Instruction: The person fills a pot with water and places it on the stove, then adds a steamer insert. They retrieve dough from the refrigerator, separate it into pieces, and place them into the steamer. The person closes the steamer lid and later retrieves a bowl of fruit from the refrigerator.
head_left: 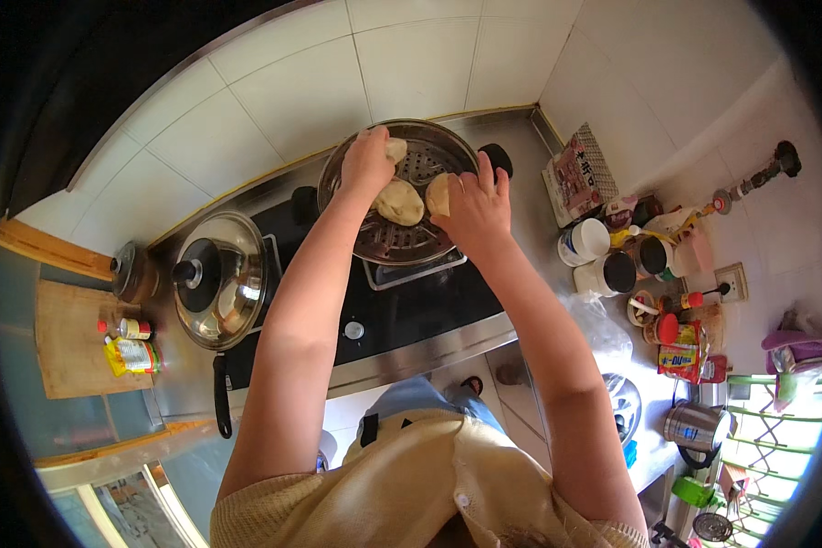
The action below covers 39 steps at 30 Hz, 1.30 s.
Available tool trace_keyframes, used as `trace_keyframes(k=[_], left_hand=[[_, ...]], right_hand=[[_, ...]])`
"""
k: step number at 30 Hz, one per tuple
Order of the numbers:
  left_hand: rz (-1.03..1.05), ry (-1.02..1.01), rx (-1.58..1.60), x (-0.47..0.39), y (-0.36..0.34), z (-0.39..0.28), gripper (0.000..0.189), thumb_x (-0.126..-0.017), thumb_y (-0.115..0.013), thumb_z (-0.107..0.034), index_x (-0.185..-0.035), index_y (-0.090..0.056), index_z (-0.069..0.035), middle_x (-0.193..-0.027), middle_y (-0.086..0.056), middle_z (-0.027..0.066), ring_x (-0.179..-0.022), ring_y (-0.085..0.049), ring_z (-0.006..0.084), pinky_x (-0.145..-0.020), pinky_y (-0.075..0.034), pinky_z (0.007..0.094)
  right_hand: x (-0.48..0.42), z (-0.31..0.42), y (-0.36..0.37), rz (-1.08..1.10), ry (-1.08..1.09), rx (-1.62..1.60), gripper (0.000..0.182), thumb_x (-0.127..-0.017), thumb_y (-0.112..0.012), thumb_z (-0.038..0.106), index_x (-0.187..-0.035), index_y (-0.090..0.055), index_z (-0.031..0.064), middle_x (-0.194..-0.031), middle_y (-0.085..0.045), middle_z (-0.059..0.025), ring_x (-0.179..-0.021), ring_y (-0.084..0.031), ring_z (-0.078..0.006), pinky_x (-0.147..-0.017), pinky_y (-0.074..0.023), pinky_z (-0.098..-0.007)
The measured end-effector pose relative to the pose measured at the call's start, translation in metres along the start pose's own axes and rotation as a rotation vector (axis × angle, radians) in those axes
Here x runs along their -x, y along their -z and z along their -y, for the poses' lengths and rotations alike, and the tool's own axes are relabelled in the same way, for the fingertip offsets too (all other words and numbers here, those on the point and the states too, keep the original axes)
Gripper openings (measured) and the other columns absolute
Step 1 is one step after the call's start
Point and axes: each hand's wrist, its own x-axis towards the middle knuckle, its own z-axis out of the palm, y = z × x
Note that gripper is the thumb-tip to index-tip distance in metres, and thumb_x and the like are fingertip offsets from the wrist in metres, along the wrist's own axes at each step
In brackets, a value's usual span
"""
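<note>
A round metal steamer tray [411,248] with slotted holes sits over the right burner of the stove. One pale dough bun [399,203] lies near its middle. My left hand [370,161] is at the tray's left rear, its fingers around another dough piece [396,150] that is partly hidden. At the right side of the tray, my right hand [478,205] touches a third dough piece [438,194] with its thumb side, the other fingers spread towards the rim. Whether either hand grips its dough firmly is hard to tell.
A lidded frying pan [222,274] stands on the left burner, its handle pointing towards me. Jars [584,242], a printed package [579,175] and a plastic bag [599,329] line the right counter. A cutting board [68,335] and bottles are at far left. The tiled wall rises behind the stove.
</note>
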Motion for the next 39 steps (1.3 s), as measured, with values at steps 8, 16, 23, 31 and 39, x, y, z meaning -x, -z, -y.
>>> trace_keyframes(k=[8, 16, 23, 31, 39], left_hand=[[0.07, 0.045, 0.032, 0.014, 0.031, -0.041, 0.021, -0.087, -0.062, -0.019, -0.09, -0.071, -0.001, -0.092, -0.069, 0.019, -0.089, -0.066, 0.0365, -0.078, -0.052, 0.0467], [0.029, -0.377, 0.402, 0.129, -0.014, -0.197, 0.026, -0.087, -0.064, -0.02, -0.105, -0.068, -0.002, -0.104, -0.068, 0.0182, -0.099, -0.064, 0.0363, -0.086, -0.051, 0.0421], [0.616, -0.683, 0.437, 0.27, -0.132, -0.3, 0.028, -0.084, -0.068, -0.02, -0.107, -0.068, -0.004, -0.102, -0.069, 0.0139, -0.091, -0.067, 0.0288, -0.079, -0.053, 0.0384], [0.926, -0.585, 0.338, 0.294, -0.176, -0.32, 0.035, -0.084, -0.069, -0.023, -0.113, -0.068, -0.004, -0.103, -0.071, 0.0127, -0.082, -0.069, 0.0217, -0.079, -0.054, 0.0353], [0.748, -0.318, 0.533, 0.278, -0.148, -0.243, 0.031, -0.086, -0.066, -0.023, -0.111, -0.068, -0.005, -0.102, -0.071, 0.0134, -0.084, -0.07, 0.0256, -0.077, -0.055, 0.0358]], right_hand=[[0.134, -0.022, 0.047, -0.187, -0.02, -0.456, 0.036, -0.08, -0.074, 0.024, -0.111, -0.065, 0.0094, -0.114, -0.064, -0.0085, -0.123, -0.049, -0.0366, -0.103, -0.0356, -0.0502], [0.273, -0.065, 0.043, -0.12, -0.381, -0.618, 0.018, -0.083, -0.071, 0.017, -0.098, -0.069, 0.0076, -0.093, -0.066, -0.0093, -0.094, -0.06, -0.0299, -0.085, -0.0469, -0.0404], [0.43, -0.139, 0.042, 0.071, -1.031, -0.191, 0.015, -0.08, -0.075, 0.02, -0.086, -0.069, 0.0085, -0.09, -0.066, -0.0085, -0.085, -0.064, -0.0288, -0.072, -0.0517, -0.0388], [0.548, -0.203, 0.011, 0.157, -0.99, -0.093, 0.034, -0.08, -0.059, -0.001, -0.11, -0.065, 0.015, -0.108, -0.062, -0.009, -0.096, -0.065, -0.0316, -0.078, -0.0545, -0.0412], [0.498, -0.221, 0.153, 0.11, -0.907, -0.103, 0.027, -0.079, -0.059, -0.004, -0.103, -0.065, 0.0067, -0.102, -0.065, -0.0144, -0.086, -0.065, -0.0383, -0.075, -0.0524, -0.0461]])
